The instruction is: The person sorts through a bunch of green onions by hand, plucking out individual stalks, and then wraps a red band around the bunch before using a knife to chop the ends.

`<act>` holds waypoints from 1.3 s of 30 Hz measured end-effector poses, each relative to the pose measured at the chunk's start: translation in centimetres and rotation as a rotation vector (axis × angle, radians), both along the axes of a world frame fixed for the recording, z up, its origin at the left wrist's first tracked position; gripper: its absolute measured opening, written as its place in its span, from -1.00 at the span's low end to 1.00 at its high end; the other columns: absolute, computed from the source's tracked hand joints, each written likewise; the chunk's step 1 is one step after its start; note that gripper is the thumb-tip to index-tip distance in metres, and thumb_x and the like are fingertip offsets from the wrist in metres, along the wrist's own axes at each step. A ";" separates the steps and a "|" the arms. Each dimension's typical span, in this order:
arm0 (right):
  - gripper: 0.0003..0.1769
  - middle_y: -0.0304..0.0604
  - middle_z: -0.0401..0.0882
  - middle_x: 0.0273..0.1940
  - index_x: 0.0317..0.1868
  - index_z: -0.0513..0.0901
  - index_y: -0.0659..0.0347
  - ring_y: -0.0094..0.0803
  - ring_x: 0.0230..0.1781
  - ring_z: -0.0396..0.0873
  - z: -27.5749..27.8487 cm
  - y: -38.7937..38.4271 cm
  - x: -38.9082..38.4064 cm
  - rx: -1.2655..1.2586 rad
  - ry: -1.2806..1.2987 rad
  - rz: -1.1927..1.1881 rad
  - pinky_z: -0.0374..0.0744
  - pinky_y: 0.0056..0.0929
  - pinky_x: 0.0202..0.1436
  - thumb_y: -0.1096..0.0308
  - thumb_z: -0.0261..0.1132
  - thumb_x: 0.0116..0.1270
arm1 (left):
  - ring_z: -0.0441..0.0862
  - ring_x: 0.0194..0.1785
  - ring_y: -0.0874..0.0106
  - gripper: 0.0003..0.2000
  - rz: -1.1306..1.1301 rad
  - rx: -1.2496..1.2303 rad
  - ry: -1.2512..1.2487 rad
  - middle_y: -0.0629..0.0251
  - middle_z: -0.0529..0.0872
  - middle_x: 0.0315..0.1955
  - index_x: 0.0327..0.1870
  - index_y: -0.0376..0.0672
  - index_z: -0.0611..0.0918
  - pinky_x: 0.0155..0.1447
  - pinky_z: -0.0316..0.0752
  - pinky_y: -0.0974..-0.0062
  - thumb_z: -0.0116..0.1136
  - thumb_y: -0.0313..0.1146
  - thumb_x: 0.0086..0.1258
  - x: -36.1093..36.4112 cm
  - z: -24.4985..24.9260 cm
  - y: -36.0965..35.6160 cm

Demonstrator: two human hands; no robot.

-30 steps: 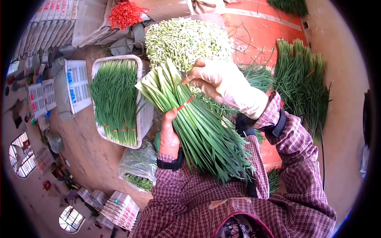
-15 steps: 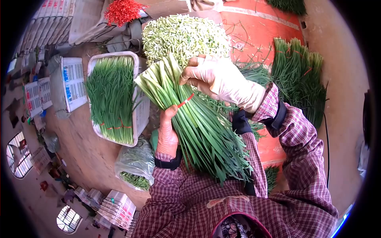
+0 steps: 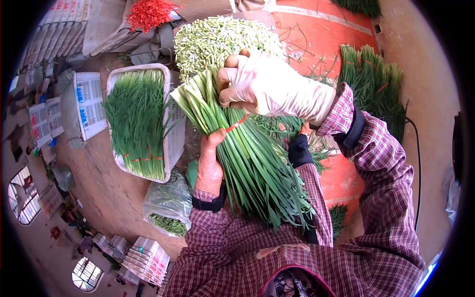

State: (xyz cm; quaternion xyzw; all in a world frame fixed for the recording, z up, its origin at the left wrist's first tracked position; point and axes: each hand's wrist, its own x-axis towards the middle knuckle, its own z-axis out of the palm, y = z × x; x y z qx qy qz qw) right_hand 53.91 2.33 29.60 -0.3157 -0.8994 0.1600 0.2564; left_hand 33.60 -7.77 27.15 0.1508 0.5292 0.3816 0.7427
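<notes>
A thick bunch of garlic chives (image 3: 262, 171) lies slanted in front of me, pale cut ends at upper left and dark green leaves fanning down to the right. A red band (image 3: 237, 123) circles its stems. My bare left hand (image 3: 210, 166) is wrapped round the bunch from below, its thumb on the stems beside the band; its other fingers are hidden. My right hand (image 3: 269, 86), in a pale glove with bare fingertips, has its fingers curled over the stems above the band. Behind it rises a heap of short chopped stem ends (image 3: 220, 42).
At left, a white crate (image 3: 174, 133) holds banded chives. A clear plastic bag (image 3: 166, 203) of greens lies below it. More chive bunches (image 3: 371, 89) stand at right by the wall. Red ties (image 3: 151, 14) are piled at the top. Loose leaves lie on the red sheet (image 3: 316, 37).
My right hand has shifted slightly left and down, its fingers bending further over the stems, and its forearm has swung a little. The left hand keeps its hold on the bunch.
</notes>
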 end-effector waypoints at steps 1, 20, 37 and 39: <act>-0.86 -0.38 0.51 -0.26 -0.34 0.64 -0.07 -0.35 -0.11 0.50 -0.1 0.3 0.1 0.051 0.002 0.059 0.54 -0.28 -0.10 0.21 0.32 0.04 | 0.64 -0.08 0.43 -0.44 -0.006 0.008 0.003 0.27 0.64 -0.06 0.17 -0.28 0.51 0.00 0.58 0.42 0.28 -0.12 0.21 0.1 0.2 0.0; -0.77 -0.38 0.41 -0.27 -0.35 0.53 -0.07 -0.38 -0.15 0.42 -0.2 -0.8 0.4 0.095 -0.006 0.284 0.37 -0.32 -0.13 0.08 0.27 -0.03 | 0.66 -0.03 0.42 -0.39 -0.061 -0.057 -0.112 0.22 0.64 -0.02 0.22 -0.29 0.45 0.07 0.61 0.42 0.31 -0.14 0.20 0.5 -0.3 -0.9; -0.73 -0.25 0.39 -0.29 -0.30 0.44 0.05 -0.25 -0.22 0.46 -0.5 -3.4 0.8 -0.009 -0.143 0.091 0.50 -0.26 -0.28 0.14 0.23 0.03 | 0.67 -0.06 0.42 -0.38 -0.114 -0.134 -0.155 0.25 0.65 -0.05 0.23 -0.27 0.45 0.06 0.62 0.44 0.33 -0.11 0.21 0.7 0.1 -2.2; -0.74 -0.23 0.38 -0.29 -0.29 0.44 0.06 -0.24 -0.24 0.47 -0.5 -3.9 1.0 -0.010 -0.127 0.062 0.51 -0.27 -0.32 0.18 0.24 0.02 | 0.67 -0.06 0.41 -0.36 -0.109 -0.149 -0.160 0.25 0.64 -0.04 0.24 -0.26 0.45 0.07 0.62 0.43 0.34 -0.09 0.20 0.7 -0.1 -2.5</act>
